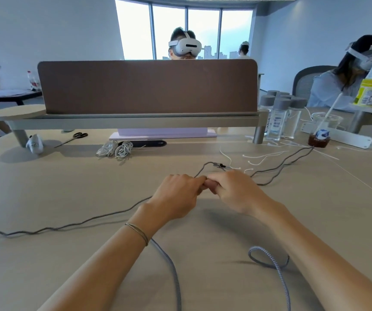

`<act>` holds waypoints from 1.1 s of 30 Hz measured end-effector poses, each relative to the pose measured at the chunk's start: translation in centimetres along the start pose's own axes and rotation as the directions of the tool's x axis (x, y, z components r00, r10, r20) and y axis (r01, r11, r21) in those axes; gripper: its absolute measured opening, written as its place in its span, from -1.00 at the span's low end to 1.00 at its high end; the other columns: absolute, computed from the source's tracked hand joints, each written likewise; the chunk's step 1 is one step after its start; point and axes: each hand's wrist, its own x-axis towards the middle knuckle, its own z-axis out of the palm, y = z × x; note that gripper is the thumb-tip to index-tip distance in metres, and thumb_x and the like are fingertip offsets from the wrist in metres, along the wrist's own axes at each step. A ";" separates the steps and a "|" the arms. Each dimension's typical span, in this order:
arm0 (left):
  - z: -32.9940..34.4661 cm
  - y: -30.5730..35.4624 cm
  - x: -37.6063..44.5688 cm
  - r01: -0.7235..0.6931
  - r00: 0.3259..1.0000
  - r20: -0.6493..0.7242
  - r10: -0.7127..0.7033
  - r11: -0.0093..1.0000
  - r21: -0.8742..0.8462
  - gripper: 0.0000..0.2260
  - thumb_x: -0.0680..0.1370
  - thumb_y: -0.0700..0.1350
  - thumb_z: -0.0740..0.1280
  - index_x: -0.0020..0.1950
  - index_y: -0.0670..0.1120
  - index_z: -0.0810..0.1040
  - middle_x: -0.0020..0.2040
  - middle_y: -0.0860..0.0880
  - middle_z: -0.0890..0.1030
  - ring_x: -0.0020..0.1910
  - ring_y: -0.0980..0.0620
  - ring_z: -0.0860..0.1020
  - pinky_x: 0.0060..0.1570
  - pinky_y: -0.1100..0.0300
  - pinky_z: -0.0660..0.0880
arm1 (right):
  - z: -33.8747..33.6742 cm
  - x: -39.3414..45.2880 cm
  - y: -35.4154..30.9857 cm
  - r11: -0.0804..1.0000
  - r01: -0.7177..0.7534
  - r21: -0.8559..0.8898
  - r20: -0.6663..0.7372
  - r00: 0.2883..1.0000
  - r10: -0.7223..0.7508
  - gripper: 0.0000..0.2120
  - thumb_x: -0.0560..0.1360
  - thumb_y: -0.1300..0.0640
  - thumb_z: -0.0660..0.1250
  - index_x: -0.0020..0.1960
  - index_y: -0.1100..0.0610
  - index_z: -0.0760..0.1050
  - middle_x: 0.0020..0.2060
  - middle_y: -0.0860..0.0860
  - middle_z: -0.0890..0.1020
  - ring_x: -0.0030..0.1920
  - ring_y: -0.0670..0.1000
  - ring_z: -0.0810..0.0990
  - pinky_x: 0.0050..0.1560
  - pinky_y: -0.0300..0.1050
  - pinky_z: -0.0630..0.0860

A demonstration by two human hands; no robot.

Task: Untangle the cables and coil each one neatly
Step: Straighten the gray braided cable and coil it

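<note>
1. The grey cable lies across the table, its long run going from the left edge up and rightward to the two hands at the centre. Past the hands it rises to a plug end just beyond the knuckles, and another stretch trails off to the right toward a drink cup.
2. A braided cable sits nearer the body, forming a small loop under the right forearm; another braided length runs down under the left forearm to the bottom edge.
3. Farther back lie bundled white cables, scissors, loose white ties and clear bottles, all well apart from the hands. A brown divider panel stands across the rear.
4. The left hand and right hand meet knuckle to knuckle, both curled shut and pinching the grey cable between them; the exact grip points are hidden. A thin bracelet circles the left wrist.
</note>
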 end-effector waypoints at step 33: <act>0.0 -3.2 -1.0 0.109 0.992 -0.047 -0.113 0.990 -0.085 -0.89 0.62 -0.07 0.11 -0.10 0.08 0.29 -0.26 0.02 0.50 -0.28 -0.16 0.42 -0.27 0.08 0.28 | 0.6 0.3 1.5 0.991 -0.102 0.085 0.057 0.994 0.097 -0.68 0.64 0.00 0.18 -0.28 0.05 0.37 -0.42 -0.05 0.44 -0.28 0.05 0.46 -0.19 0.00 0.41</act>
